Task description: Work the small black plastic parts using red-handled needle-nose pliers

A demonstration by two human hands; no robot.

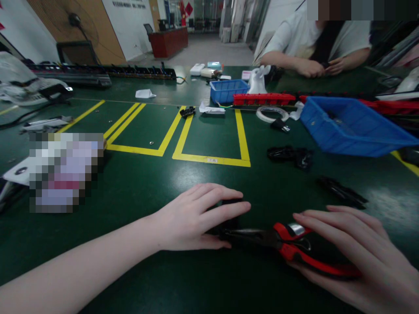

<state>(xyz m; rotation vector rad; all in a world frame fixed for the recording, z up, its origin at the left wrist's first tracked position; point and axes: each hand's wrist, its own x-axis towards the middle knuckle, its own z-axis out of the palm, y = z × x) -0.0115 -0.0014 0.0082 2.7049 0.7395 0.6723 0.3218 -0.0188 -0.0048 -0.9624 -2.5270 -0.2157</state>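
Long-nose pliers (288, 246) with red handles lie in my right hand (363, 248), whose fingers and thumb are around the handles at the lower right. The metal jaws point left, towards my left hand. My left hand (203, 213) is at the centre, its fingers curved about a small black part (232, 218) that the fingers partly cover. The tips of the pliers reach this black part; whether they grip it cannot be made out.
Ahead are yellow tape outlines (209, 161) on the green table. Black parts (290, 155) and a large blue bin (356, 126) are at the right. A smaller blue bin (229, 90) stands farther back. Across the table sits a person (314, 48). A blurred-out object (65, 170) lies left.
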